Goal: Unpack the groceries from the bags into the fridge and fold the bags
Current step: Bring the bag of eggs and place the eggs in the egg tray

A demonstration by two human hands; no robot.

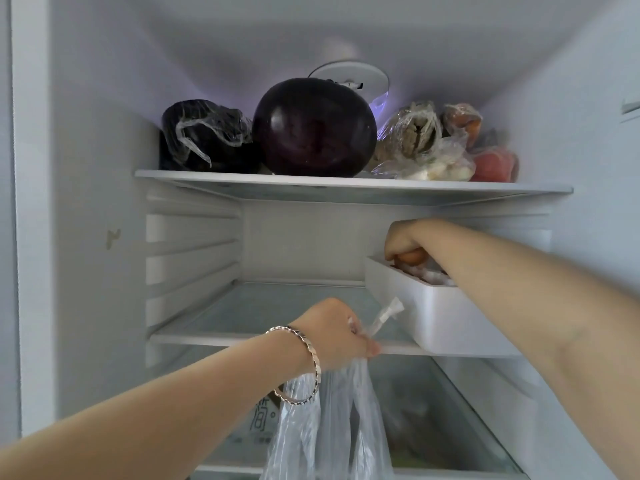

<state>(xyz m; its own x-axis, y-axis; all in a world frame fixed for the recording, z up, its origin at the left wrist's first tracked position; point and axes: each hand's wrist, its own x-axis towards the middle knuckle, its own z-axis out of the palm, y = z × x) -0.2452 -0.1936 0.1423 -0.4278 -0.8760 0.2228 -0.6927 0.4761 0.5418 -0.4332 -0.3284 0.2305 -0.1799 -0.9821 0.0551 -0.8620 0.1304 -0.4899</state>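
Our right hand (403, 237) is curling round an egg (412, 257) over the white box (450, 313). Our left hand (332, 332) is gripping the bag (332, 424), which is hanging in front of the fridge. Food (313, 128) is sitting on the top shelf (346, 183). We are not folding yet.

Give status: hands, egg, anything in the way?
Left hand grips the clear plastic bag at its neck, bag hanging. Right hand holds a brown egg just over the white tray. Nothing seen blocking the tray.
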